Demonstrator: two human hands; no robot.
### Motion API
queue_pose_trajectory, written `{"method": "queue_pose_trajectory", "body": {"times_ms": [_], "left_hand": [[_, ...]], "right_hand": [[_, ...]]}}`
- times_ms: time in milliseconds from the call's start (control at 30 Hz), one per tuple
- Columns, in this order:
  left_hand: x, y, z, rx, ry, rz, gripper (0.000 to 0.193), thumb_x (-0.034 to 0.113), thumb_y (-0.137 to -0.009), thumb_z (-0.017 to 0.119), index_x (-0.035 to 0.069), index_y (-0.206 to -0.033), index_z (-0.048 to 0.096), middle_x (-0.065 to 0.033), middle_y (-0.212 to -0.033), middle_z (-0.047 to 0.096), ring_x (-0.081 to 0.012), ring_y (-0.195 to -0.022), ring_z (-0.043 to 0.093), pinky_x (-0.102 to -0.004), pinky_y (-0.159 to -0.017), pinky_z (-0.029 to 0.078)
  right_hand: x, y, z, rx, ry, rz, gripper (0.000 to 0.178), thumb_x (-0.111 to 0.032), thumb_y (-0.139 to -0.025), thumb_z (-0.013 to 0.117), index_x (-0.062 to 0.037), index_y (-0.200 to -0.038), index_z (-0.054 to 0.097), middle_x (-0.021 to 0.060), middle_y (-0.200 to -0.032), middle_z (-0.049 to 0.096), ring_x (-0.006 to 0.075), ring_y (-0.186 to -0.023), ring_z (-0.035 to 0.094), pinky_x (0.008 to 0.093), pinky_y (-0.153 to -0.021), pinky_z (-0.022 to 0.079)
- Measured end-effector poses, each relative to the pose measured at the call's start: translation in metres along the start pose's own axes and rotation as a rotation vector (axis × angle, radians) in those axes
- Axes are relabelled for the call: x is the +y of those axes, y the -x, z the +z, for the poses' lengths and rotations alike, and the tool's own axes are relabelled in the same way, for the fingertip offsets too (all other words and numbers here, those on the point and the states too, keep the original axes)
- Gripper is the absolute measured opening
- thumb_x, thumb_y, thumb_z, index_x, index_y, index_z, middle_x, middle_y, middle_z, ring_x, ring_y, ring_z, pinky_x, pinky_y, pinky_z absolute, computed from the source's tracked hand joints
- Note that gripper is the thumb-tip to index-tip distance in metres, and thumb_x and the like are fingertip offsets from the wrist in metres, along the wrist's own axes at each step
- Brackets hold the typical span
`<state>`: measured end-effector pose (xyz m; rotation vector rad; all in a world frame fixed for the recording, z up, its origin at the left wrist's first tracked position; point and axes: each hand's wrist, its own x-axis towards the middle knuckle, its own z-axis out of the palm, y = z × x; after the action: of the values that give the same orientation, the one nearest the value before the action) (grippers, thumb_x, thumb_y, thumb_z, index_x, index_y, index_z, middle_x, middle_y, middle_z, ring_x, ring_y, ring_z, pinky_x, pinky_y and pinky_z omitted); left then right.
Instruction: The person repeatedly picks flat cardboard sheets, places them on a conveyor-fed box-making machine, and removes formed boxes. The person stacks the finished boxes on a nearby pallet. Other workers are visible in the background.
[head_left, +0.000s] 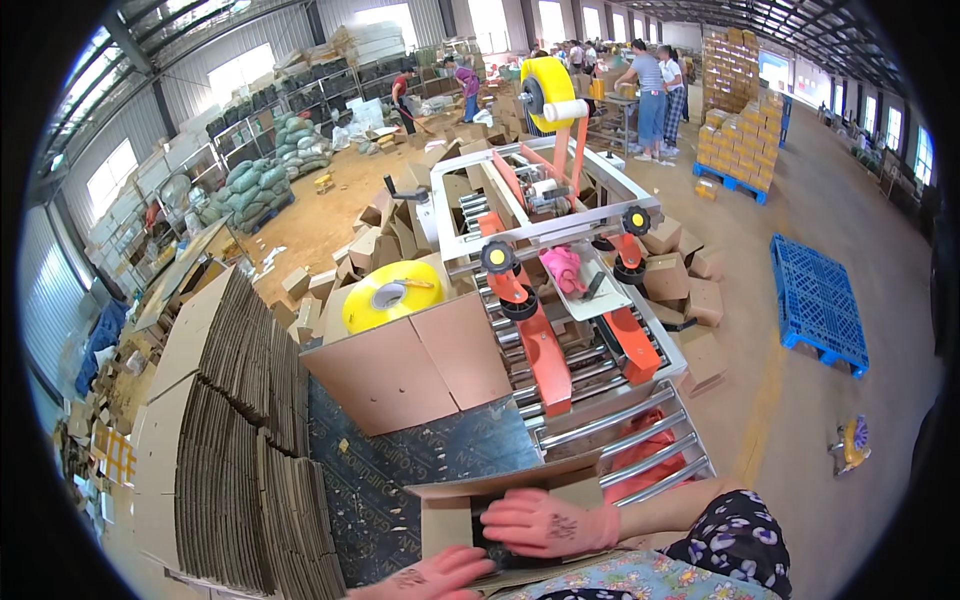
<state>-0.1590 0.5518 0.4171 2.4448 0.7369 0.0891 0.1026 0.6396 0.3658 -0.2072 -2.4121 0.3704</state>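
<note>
A brown cardboard carton (446, 525) with raised flaps lies close in front of me, at the near edge of the dark board and the rollers. My right hand (552, 523), in a pink glove, reaches across it with fingers stretched out to the left, over the carton's opening. At the lower edge my left hand (430, 577), gloved alike, lies by the carton's near left corner, its fingers extended. Neither hand grips anything that I can see. My body and the lower picture edge hide the carton's near side.
Flattened cartons (215, 470) are stacked at left. A larger carton (410, 362) with a yellow tape roll (393, 296) stands beyond the dark board (365, 510). The carton sealing machine (545, 210) straddles the roller conveyor (640, 445). A blue pallet (820, 302) lies right; people work far off.
</note>
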Motion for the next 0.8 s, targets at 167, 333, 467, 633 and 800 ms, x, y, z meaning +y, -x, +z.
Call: {"method": "queue_pose_trajectory", "body": {"times_ms": [167, 333, 467, 633, 800], "left_hand": [[-0.045, -0.047, 0.014, 0.479, -0.597, -0.245, 0.052, 0.037, -0.081, 0.064, 0.007, -0.123, 0.059, -0.0141, -0.13, 0.051, -0.0365, -0.119, 0.046, -0.0557, -0.1, 0.034], [-0.055, -0.085, 0.014, 0.97, -0.022, -0.534, 0.048, 0.025, -0.089, 0.058, 0.002, -0.13, 0.049, -0.0208, -0.127, 0.051, -0.0387, -0.12, 0.047, -0.0481, -0.105, 0.035], [-0.069, -0.217, -0.046, 0.287, 0.977, -0.49, 0.045, 0.033, -0.093, 0.055, 0.005, -0.128, 0.053, -0.0089, -0.116, 0.063, -0.0158, -0.106, 0.059, -0.032, -0.092, 0.047], [-0.082, -0.391, -0.012, 0.555, 0.237, -0.091, 0.029, 0.03, -0.097, 0.046, 0.004, -0.106, 0.056, -0.0199, -0.098, 0.063, -0.0355, -0.096, 0.061, -0.0451, -0.081, 0.047], [-0.08, -0.415, -0.024, 0.854, -0.314, 0.244, 0.031, 0.017, -0.083, 0.063, 0.0, -0.108, 0.059, -0.0198, -0.116, 0.059, -0.0369, -0.11, 0.056, -0.0462, -0.096, 0.043]], "right_hand": [[0.016, 0.015, -0.076, 0.148, 0.67, 0.422, 0.04, -0.027, -0.08, 0.068, -0.0037, -0.112, 0.062, 0.012, -0.123, 0.06, 0.0342, -0.112, 0.056, 0.0545, -0.088, 0.04], [-0.04, 0.129, -0.037, 0.113, 0.033, 0.594, 0.045, -0.023, -0.076, 0.072, -0.0043, -0.116, 0.063, 0.018, -0.126, 0.058, 0.04, -0.123, 0.05, 0.0556, -0.105, 0.033], [-0.048, 0.181, -0.035, 0.745, 0.125, 0.826, 0.029, -0.007, -0.08, 0.06, -0.0026, -0.109, 0.062, 0.0185, -0.127, 0.053, 0.0375, -0.123, 0.047, 0.0537, -0.109, 0.029], [-0.033, 0.208, -0.057, 0.974, 0.556, 0.911, 0.023, -0.015, -0.09, 0.05, -0.0039, -0.107, 0.06, 0.0155, -0.126, 0.053, 0.035, -0.124, 0.045, 0.054, -0.114, 0.02], [0.113, 0.177, -0.04, 1.03, 0.78, 0.828, 0.029, -0.019, -0.096, 0.044, -0.0031, -0.116, 0.058, 0.0159, -0.124, 0.053, 0.0364, -0.124, 0.044, 0.055, -0.113, 0.019]]}}
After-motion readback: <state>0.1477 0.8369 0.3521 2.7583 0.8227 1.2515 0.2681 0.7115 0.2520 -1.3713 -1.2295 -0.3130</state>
